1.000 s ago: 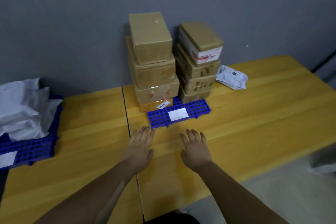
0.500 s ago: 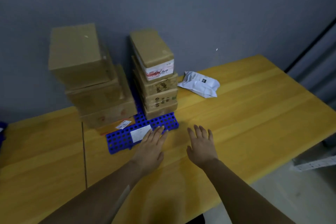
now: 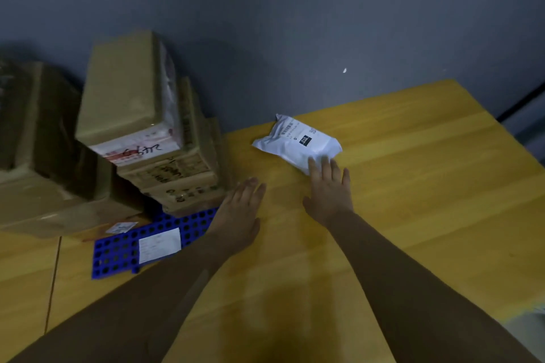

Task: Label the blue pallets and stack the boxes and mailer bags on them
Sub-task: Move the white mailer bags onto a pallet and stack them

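Observation:
A blue pallet (image 3: 118, 253) with a white paper label (image 3: 159, 244) lies on the yellow wooden table (image 3: 427, 186). Two stacks of brown cardboard boxes stand on it against the wall: a tall right stack (image 3: 147, 132) and a wider left stack (image 3: 38, 156). A white mailer bag (image 3: 295, 138) lies on the table to the right of the boxes. My right hand (image 3: 328, 186) is flat and open, its fingertips touching the bag's near edge. My left hand (image 3: 239, 215) is open beside the pallet's right end, holding nothing.
A grey wall runs behind the table. The table's right edge drops to a pale floor (image 3: 528, 330) at lower right. A seam (image 3: 54, 277) between two tabletops runs at the left. A small white tag (image 3: 121, 227) lies by the left stack.
The view has swung right and closer. Both hands have moved forward and right; my right hand now reaches the mailer bag's edge, and my left hand has left the pallet label.

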